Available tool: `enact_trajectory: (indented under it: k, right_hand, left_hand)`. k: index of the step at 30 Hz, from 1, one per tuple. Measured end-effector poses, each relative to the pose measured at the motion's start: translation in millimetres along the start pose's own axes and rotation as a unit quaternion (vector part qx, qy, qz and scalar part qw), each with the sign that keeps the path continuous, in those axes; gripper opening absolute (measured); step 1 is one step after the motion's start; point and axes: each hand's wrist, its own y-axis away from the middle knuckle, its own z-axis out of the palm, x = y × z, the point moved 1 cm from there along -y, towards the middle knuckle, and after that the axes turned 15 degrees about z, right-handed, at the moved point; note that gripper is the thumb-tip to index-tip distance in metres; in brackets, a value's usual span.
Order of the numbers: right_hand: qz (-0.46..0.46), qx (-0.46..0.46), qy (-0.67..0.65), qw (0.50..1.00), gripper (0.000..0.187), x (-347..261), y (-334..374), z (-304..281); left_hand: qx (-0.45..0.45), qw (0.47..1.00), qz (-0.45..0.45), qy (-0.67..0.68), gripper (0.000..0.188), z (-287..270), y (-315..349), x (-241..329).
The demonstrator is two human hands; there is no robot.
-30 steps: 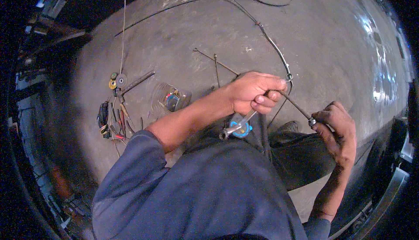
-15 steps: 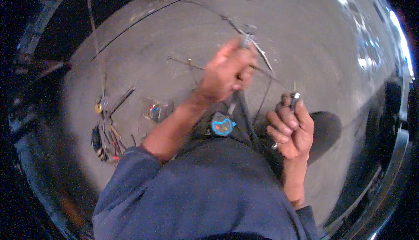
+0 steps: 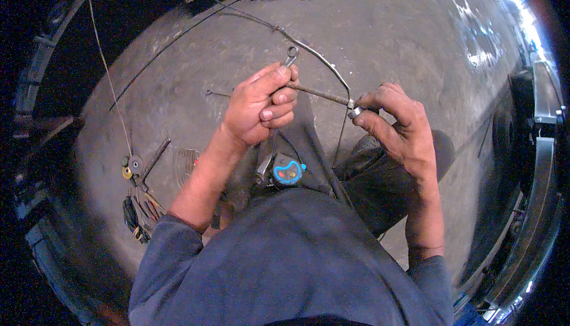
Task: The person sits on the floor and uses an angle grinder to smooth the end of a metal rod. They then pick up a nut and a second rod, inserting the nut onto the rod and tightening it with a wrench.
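Two hands apart, left hand (image 3: 261, 105) gripping rod (image 3: 320, 94) and wrench (image 3: 290, 56), right hand (image 3: 396, 125) pinching nut (image 3: 354, 112), bare floor (image 3: 404, 35) beyond.

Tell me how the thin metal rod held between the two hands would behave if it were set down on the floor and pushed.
The thin metal rod spans straight between the left hand and right hand without sagging, so it is probably stiff. It looks round and slender, so it would likely roll on the smooth concrete floor. Its darkened surface looks rough, so probably not slippery.
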Motion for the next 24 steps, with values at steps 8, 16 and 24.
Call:
enact_trajectory:
  k: [8,16,24]
  right_hand:
    - [-0.177,-0.091,0.172,0.965,0.017,-19.6,-18.9,-25.5]
    - [-0.091,-0.148,0.02,0.985,0.015,-7.8,-29.6,-19.1]
    - [0.255,-0.238,-0.813,0.467,0.029,4.1,15.7,74.4]
  left_hand:
    - [-0.001,0.993,-0.114,-0.041,0.015,3.9,-3.4,9.8]
    - [-0.027,0.998,-0.061,-0.012,0.014,8.3,-3.8,6.4]
    - [-0.043,0.948,0.223,-0.221,0.017,17.9,-17.0,1.4]
